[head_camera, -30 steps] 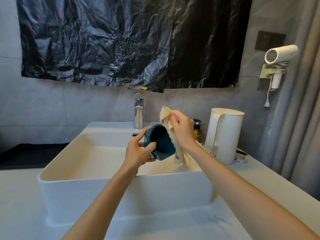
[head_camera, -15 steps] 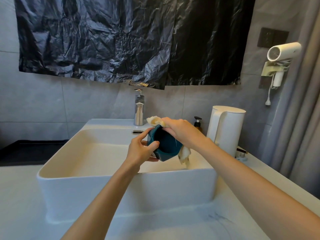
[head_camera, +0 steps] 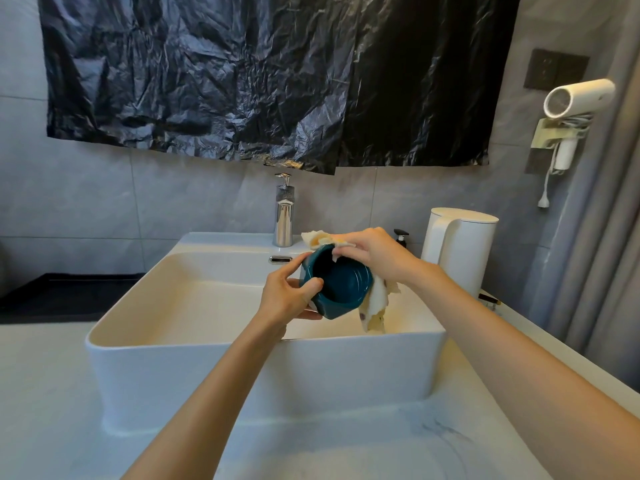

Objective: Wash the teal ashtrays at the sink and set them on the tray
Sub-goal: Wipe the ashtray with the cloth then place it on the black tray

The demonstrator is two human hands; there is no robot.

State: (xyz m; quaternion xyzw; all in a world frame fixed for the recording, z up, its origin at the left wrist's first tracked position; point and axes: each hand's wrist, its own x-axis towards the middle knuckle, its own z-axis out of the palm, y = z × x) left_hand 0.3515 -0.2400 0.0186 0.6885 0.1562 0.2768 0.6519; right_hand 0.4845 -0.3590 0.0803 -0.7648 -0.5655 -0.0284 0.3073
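We are holding the teal ashtray (head_camera: pixel 341 284) over the right half of the sink (head_camera: pixel 180 375), tilted with its hollow facing us. Our left hand (head_camera: pixel 287 299) is gripping its left wall, thumb over the rim. Our right hand (head_camera: pixel 375 254) is pinching a pale cloth (head_camera: pixel 375 306) against the far rim, the cloth's end hanging toward the sink's right edge.

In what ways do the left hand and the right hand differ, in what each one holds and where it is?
The left hand grips the glossy teal round ashtray by its left side; the right hand pinches a cream fabric cloth against the ashtray's upper rim. The left hand sits lower than the right hand. Both are above the white rectangular sink.
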